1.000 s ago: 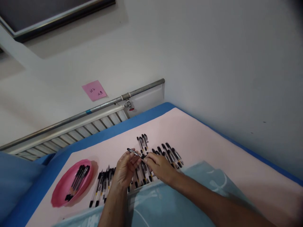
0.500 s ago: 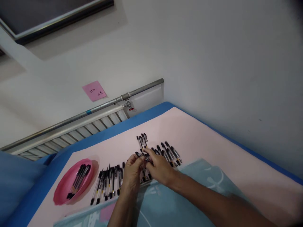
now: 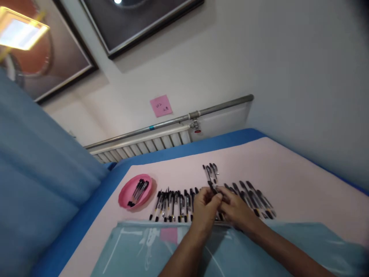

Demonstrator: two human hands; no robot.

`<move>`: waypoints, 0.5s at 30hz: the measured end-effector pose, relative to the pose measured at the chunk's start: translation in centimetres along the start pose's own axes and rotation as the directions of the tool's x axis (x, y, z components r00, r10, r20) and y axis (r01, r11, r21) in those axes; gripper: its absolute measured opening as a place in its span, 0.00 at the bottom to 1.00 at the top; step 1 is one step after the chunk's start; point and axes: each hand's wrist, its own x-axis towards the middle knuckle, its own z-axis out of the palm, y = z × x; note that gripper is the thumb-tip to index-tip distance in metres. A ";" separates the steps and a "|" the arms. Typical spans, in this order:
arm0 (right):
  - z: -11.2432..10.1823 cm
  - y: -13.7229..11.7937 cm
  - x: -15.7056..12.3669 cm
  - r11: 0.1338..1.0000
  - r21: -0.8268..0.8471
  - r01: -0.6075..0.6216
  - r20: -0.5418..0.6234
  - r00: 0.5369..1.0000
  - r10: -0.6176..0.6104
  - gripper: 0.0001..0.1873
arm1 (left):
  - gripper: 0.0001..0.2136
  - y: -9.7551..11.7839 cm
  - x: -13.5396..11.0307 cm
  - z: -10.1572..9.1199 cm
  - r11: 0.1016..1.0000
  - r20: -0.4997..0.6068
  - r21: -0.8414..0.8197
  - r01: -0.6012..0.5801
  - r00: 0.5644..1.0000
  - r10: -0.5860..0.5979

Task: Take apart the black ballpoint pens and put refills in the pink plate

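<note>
My left hand (image 3: 205,207) and my right hand (image 3: 234,207) meet over the middle of a row of black-capped pens (image 3: 173,204), fingers curled together on one pen (image 3: 212,187) whose dark end sticks out above my left fingers. More pens (image 3: 253,198) lie in a row to the right of my hands. Three pens (image 3: 210,172) lie apart, just behind my hands. All of them rest on a pale pink sheet (image 3: 288,173).
A pink dish (image 3: 127,198) with several pens stands at the left end of the row. A light blue cloth (image 3: 138,250) covers the near edge. Blue bedding (image 3: 34,192) rises at left. A radiator and pipe (image 3: 161,134) run along the wall, with a pink note (image 3: 160,105) above.
The view has swung left, so the dish and pens sit further right in the picture. My hands have closed in tighter on the pen, lower over the row.
</note>
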 end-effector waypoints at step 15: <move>-0.5 -0.1 -0.4 0.961 -0.274 0.046 0.104 0.994 -0.018 0.18 | 0.12 5.3 5.8 -23.3 0.442 -0.478 0.833 0.334 0.836 0.269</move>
